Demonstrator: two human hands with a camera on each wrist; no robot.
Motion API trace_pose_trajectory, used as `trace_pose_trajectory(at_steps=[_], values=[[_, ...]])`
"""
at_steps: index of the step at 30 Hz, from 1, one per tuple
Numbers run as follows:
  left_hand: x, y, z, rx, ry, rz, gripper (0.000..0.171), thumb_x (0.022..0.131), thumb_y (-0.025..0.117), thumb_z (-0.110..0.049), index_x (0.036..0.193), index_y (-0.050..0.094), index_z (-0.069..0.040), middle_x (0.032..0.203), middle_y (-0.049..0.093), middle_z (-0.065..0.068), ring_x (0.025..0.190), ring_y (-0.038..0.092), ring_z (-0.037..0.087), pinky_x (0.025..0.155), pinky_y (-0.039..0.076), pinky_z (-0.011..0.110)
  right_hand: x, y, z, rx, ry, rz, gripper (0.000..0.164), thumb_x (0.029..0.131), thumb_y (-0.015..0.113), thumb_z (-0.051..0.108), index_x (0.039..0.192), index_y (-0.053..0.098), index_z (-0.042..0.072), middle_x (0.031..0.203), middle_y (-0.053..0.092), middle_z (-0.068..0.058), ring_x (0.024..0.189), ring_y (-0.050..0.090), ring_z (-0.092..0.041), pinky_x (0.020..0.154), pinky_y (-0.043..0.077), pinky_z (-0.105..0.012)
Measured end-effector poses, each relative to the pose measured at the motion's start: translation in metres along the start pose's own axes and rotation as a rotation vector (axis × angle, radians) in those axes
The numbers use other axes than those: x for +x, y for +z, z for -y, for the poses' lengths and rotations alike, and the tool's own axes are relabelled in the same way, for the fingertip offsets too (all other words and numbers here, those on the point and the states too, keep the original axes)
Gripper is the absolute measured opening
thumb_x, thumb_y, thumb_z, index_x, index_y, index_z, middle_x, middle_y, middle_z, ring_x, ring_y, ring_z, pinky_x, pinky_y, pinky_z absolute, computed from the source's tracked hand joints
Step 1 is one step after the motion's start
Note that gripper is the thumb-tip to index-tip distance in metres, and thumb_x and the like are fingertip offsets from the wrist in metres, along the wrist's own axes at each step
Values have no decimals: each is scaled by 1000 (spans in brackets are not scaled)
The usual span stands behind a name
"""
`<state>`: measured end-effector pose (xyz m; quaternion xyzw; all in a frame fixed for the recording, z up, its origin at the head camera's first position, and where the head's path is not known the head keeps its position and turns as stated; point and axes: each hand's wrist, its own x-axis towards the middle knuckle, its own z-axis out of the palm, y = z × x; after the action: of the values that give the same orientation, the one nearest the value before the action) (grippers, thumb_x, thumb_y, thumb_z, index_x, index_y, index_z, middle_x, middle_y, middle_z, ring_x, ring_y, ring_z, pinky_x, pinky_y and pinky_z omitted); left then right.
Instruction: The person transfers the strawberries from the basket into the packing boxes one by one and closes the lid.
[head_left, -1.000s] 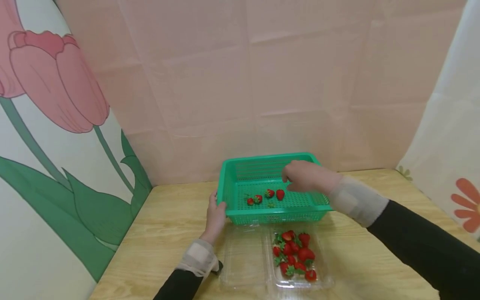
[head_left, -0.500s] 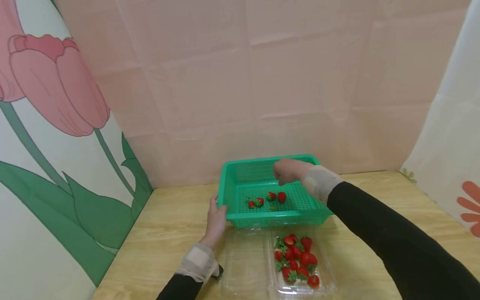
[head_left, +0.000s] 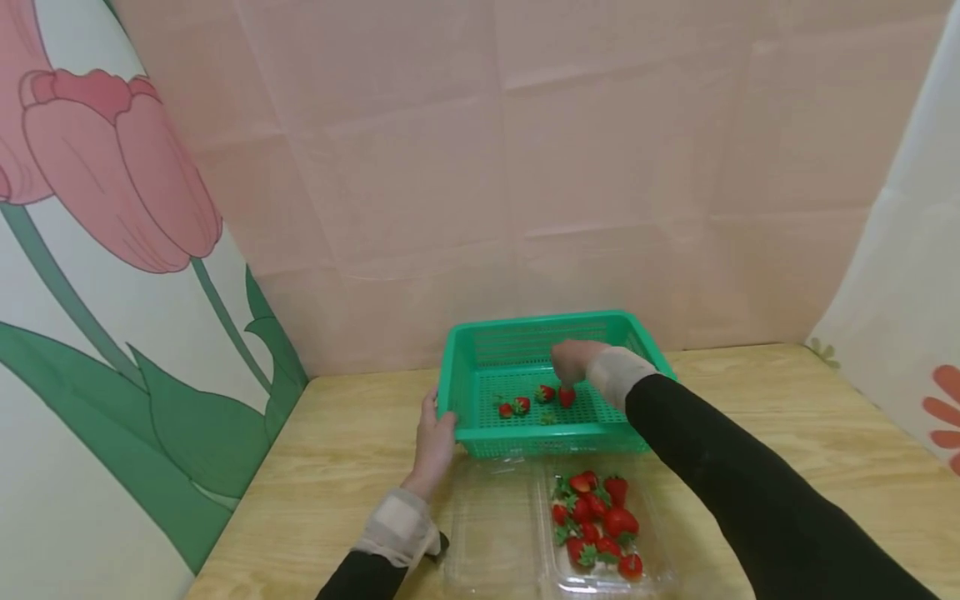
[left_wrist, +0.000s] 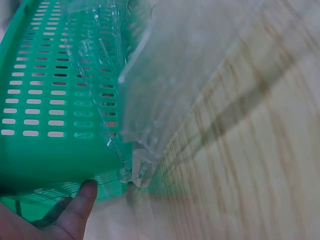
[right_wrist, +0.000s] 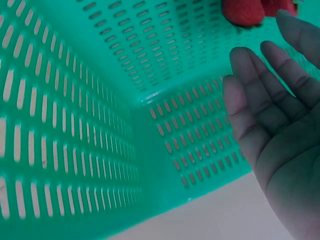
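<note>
A green plastic basket (head_left: 525, 442) with slotted sides stands at the table's back, several strawberries (head_left: 544, 393) on its floor. My left hand (head_left: 433, 450) grips its left end wall; in the left wrist view the thumb (left_wrist: 80, 207) lies against the green plastic. Inside the basket, my right hand (head_left: 576, 362) reaches down over the rightmost strawberry (head_left: 567, 398). From the right wrist, that palm (right_wrist: 295, 145) shows loosely bent fingers, holding nothing, close to red strawberries (right_wrist: 243, 11). In front, a clear hinged plastic box (head_left: 540, 533) holds a heap of strawberries (head_left: 620, 522) in its right half.
The box's transparent lid (head_left: 495, 533) lies spread to the left, near the left wrist. A wooden table (head_left: 352, 442) extends to both sides. Behind it hangs a pinkish cloth (head_left: 450, 167), with a tulip-printed panel (head_left: 112, 175) on the left.
My right hand has moved left and down into the basket, above the rightmost strawberry. The left hand keeps its grip on the basket.
</note>
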<state>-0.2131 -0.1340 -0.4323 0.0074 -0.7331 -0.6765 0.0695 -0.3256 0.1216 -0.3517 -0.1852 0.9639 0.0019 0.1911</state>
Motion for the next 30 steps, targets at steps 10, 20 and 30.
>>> trace_pose_trajectory(at_steps=[10,20,30], values=[[-4,1,-3,13,12,-16,54,93,40,-7,146,32,-5,135,50,21,120,49,36,98,39,54,3,15,-1,-13,29,36,44,85,62,2,58,33,20,62,30,1,55,26,-16,53,28,-34],[-3,5,-3,1,10,-7,54,93,40,-7,147,32,-5,135,49,19,121,49,34,99,38,52,4,26,-6,46,6,30,43,85,65,3,58,36,20,58,26,4,54,25,-15,52,27,-32],[-2,3,-3,9,-1,-5,56,93,41,-9,148,30,-7,137,48,19,122,47,33,100,37,52,5,21,-11,164,46,45,15,84,73,16,78,60,13,75,56,0,66,52,-16,57,42,-32]])
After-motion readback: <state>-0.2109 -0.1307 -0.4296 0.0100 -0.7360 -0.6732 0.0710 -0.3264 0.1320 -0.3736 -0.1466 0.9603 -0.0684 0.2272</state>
